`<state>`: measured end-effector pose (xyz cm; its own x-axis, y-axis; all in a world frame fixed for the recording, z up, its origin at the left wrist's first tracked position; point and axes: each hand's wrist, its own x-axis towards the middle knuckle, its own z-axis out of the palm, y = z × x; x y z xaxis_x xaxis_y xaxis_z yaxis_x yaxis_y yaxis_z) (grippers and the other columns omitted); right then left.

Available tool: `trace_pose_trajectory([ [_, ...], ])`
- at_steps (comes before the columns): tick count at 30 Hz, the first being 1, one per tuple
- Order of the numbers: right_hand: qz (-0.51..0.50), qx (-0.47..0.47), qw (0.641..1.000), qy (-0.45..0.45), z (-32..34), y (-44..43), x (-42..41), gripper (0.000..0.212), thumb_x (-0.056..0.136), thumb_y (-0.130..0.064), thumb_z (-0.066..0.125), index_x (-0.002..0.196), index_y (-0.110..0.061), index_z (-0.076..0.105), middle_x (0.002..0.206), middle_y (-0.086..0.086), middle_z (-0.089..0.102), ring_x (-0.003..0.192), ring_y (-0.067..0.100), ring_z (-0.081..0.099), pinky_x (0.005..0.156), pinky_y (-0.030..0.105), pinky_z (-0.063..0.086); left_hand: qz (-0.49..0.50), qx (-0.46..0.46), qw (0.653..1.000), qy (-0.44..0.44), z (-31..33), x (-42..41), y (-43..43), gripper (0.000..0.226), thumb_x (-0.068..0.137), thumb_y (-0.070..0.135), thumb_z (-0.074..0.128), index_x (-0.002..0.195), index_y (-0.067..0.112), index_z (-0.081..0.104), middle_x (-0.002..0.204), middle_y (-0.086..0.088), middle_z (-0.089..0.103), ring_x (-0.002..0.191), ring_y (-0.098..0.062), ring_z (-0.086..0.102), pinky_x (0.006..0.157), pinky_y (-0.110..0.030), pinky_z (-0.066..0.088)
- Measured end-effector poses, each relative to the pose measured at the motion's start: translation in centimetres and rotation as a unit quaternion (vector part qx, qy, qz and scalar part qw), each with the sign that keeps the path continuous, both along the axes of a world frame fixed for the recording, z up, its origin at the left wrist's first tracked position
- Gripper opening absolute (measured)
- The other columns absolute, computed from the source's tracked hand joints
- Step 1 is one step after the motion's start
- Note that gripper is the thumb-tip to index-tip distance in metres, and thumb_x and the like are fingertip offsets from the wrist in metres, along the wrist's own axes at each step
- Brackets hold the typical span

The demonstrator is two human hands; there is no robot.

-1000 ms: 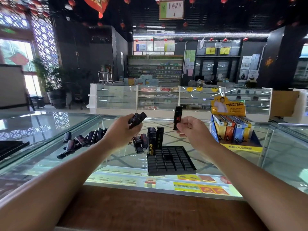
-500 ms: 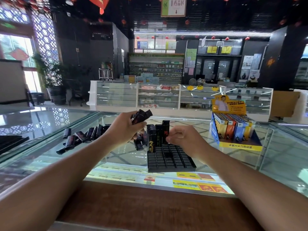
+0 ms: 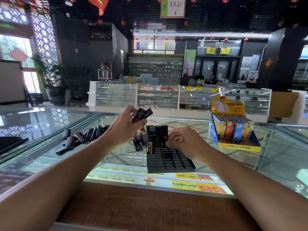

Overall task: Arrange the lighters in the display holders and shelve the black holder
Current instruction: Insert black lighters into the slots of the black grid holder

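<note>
While clutching a bundle of black lighters (image 3: 141,115) in the left hand (image 3: 126,130), pinches with the right hand (image 3: 185,142) the rightmost lighter (image 3: 164,137) of a short row standing upright in the black holder (image 3: 170,161). Left grip full: fingers curled round the bundle, raised above the worktop (image 3: 41,130), just left of the holder's back left corner. Right grip narrow: thumb and fingertips closed on the lower part of that lighter, at the holder's back row. Three or so lighters upright there, side by side and touching, at the back left corner of the holder, with rows of slots showing in front of them. Holder itself flat on the glass worktop, near the front edge, roughly midway along it. On the left part of the worktop, loose lighters (image 3: 80,138) lying scattered; other lighters (image 3: 138,145) just beside the holder's left side, partly hidden by the left hand. Well apart, towards the right end, a yellow and blue display box (image 3: 233,130) packed with upright coloured lighters. Along the front edge, a brown wooden ledge (image 3: 150,205).
</note>
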<state>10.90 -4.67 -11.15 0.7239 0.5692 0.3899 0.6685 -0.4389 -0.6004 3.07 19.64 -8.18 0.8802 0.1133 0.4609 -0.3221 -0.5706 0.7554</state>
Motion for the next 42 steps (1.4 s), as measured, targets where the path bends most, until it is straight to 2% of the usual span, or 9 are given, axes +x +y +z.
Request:
trace_pose_trajectory([
  [5, -0.007, -0.036, 0.999, 0.012, 0.1, 0.0, 0.4, 0.014, 0.091, -0.029, 0.082, 0.094, -0.016, 0.078, 0.09, -0.005, 0.077, 0.087, 0.013, 0.073, 0.088, 0.043, 0.059, -0.002, 0.021, 0.999, -0.044, 0.2, -0.3, -0.1, 0.014, 0.101, 0.026, 0.067, 0.105, 0.016, 0.058, 0.074, -0.008, 0.067, 0.052, -0.014, 0.056, 0.045, -0.024, 0.044],
  [9, -0.041, 0.012, 0.999, 0.003, 1.3, -0.1, -0.9, 0.033, 0.096, -0.048, 0.07, 0.121, -0.026, 0.065, 0.107, -0.015, 0.069, 0.098, 0.004, 0.067, 0.087, 0.033, 0.054, -0.016, 0.029, 0.997, -0.073, 0.8, -1.1, -0.5, 0.015, 0.101, 0.023, 0.067, 0.114, 0.017, 0.067, 0.071, -0.01, 0.065, 0.047, -0.01, 0.053, 0.042, -0.019, 0.04],
  [13, -0.014, 0.171, 0.979, -0.107, 2.6, 0.6, -2.7, 0.032, 0.099, -0.033, 0.071, 0.13, -0.027, 0.065, 0.109, -0.018, 0.069, 0.096, 0.003, 0.067, 0.084, 0.023, 0.053, -0.028, 0.079, 0.992, -0.092, 1.2, -1.8, -1.2, 0.008, 0.1, 0.02, 0.067, 0.108, 0.017, 0.069, 0.072, -0.005, 0.07, 0.047, -0.005, 0.054, 0.043, -0.017, 0.041],
  [19, -0.002, 0.174, 0.952, -0.253, 3.8, 1.5, -3.9, 0.013, 0.097, -0.023, 0.073, 0.111, -0.022, 0.076, 0.096, -0.019, 0.066, 0.083, 0.008, 0.066, 0.071, 0.02, 0.053, -0.032, 0.115, 0.988, -0.098, 1.2, -1.9, -1.2, 0.002, 0.099, 0.019, 0.069, 0.099, 0.017, 0.069, 0.062, 0.006, 0.065, 0.046, -0.003, 0.053, 0.044, -0.014, 0.039],
  [24, -0.033, 0.24, 0.958, -0.157, 3.9, 0.8, -3.5, 0.01, 0.097, -0.018, 0.073, 0.107, -0.02, 0.076, 0.088, -0.018, 0.071, 0.081, 0.004, 0.066, 0.066, 0.014, 0.048, -0.018, 0.012, 0.993, -0.114, 1.6, -1.9, -0.9, 0.006, 0.1, 0.022, 0.067, 0.102, 0.016, 0.067, 0.08, -0.015, 0.071, 0.048, -0.007, 0.05, 0.041, -0.02, 0.041],
  [27, -0.029, 0.253, 0.96, -0.118, 3.7, 0.6, -3.2, 0.013, 0.097, -0.017, 0.074, 0.11, -0.019, 0.076, 0.088, -0.014, 0.072, 0.082, 0.006, 0.068, 0.069, 0.023, 0.054, -0.027, 0.02, 0.994, -0.104, 1.5, -1.8, -0.9, 0.011, 0.099, 0.022, 0.068, 0.098, 0.011, 0.067, 0.081, -0.022, 0.07, 0.048, -0.011, 0.048, 0.042, -0.021, 0.04],
  [29, -0.021, 0.306, 0.949, -0.075, 3.8, 0.7, -3.2, 0.015, 0.095, -0.014, 0.076, 0.11, -0.019, 0.073, 0.091, -0.006, 0.073, 0.085, 0.01, 0.069, 0.07, 0.032, 0.061, -0.037, 0.02, 0.996, -0.084, 1.3, -1.7, -1.0, 0.012, 0.099, 0.024, 0.068, 0.094, 0.013, 0.068, 0.072, -0.016, 0.068, 0.049, -0.015, 0.047, 0.043, -0.023, 0.039],
  [33, -0.017, 0.369, 0.928, -0.054, 4.7, 0.6, -3.4, 0.013, 0.098, -0.006, 0.071, 0.105, -0.016, 0.073, 0.095, 0.002, 0.073, 0.088, 0.016, 0.07, 0.065, 0.027, 0.06, -0.046, -0.022, 0.996, -0.075, 1.4, -1.4, -1.0, 0.013, 0.1, 0.025, 0.067, 0.098, 0.012, 0.07, 0.074, -0.007, 0.072, 0.049, -0.015, 0.049, 0.043, -0.025, 0.04],
  [42, -0.02, 0.149, 0.968, -0.2, 3.4, -0.1, -2.3, 0.015, 0.095, -0.011, 0.076, 0.109, -0.017, 0.078, 0.098, -0.009, 0.07, 0.088, 0.004, 0.067, 0.08, 0.02, 0.055, -0.029, -0.254, 0.966, 0.031, 0.4, 0.2, 0.7, 0.016, 0.095, 0.005, 0.07, 0.11, 0.002, 0.072, 0.099, -0.022, 0.077, 0.069, -0.024, 0.07, 0.052, -0.026, 0.053],
])
